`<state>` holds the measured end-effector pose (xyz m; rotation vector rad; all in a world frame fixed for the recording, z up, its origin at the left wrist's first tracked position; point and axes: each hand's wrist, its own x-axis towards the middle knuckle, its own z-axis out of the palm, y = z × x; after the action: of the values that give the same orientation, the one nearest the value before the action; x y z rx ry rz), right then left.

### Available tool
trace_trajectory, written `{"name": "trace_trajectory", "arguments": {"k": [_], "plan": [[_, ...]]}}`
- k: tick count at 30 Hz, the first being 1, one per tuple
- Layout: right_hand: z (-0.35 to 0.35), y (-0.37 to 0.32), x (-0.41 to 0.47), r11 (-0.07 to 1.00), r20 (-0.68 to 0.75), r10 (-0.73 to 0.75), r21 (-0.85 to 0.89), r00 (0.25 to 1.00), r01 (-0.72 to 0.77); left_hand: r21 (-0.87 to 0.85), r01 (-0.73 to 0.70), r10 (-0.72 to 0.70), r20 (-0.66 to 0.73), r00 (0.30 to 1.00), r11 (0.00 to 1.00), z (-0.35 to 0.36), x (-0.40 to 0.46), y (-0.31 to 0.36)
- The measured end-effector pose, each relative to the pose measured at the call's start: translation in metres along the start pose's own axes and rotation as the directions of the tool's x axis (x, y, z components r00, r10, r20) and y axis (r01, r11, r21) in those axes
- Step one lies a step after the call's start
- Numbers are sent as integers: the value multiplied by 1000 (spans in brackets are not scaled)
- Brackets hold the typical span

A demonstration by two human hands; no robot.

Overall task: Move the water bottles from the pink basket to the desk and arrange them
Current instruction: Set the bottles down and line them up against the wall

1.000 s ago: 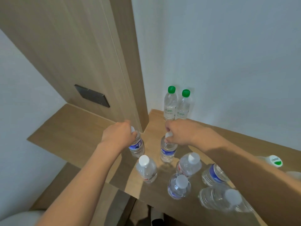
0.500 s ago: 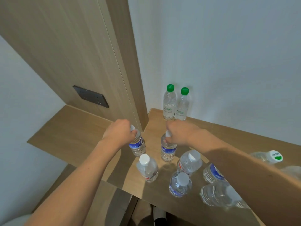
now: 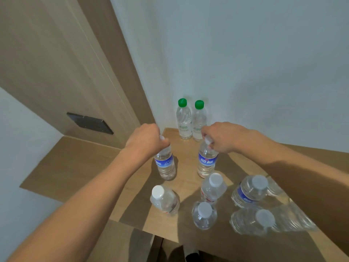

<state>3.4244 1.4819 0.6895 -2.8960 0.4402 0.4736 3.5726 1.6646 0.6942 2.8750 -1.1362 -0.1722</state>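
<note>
So on the far left there's a wood panel (image 3: pixel 56 63) with a dark switch plate (image 3: pixel 90 122) on it, and a lower wooden ledge (image 3: pixel 71 161) under that. The counter (image 3: pixel 188 188) starts just right of the ledge and runs into the corner of the white wall (image 3: pixel 245 63).

Left hand (image 3: pixel 146 141) is curled down over the neck and cap of a blue-label bottle (image 3: pixel 165 163), gripping it from above. That bottle is upright near the counter's left edge; can't tell if its base is actually touching the wood. Below it, closer to the camera, a white-cap bottle (image 3: pixel 164 200) stands on its own.

Back in the corner, two green-cap bottles (image 3: pixel 190 120) stand side by side, touching, right against the wall.

Right hand (image 3: pixel 224 138) pinches the top of a second blue-label bottle (image 3: pixel 206 160), fingers wrapped round the cap, bottle upright and well apart from the left one.

In front of that one there's a loose cluster of standing bottles: a red-label bottle (image 3: pixel 213 188), a small clear bottle (image 3: pixel 204 214) just below it, then another blue-label one (image 3: pixel 249 190) and a blurry clear bottle (image 3: pixel 255 221) further right, partly tucked under the right forearm.
</note>
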Motion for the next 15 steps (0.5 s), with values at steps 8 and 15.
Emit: {"name": "trace_trajectory", "arguments": {"k": [8,15], "plan": [[-19,55,-1,996,-4,55,-72,999,-55,5,-158,158,15,987,987,-13,36,74],[-23,102,7,991,-5,118,-69,993,-118,-32,-178,180,87,980,983,-2,73,139]]}}
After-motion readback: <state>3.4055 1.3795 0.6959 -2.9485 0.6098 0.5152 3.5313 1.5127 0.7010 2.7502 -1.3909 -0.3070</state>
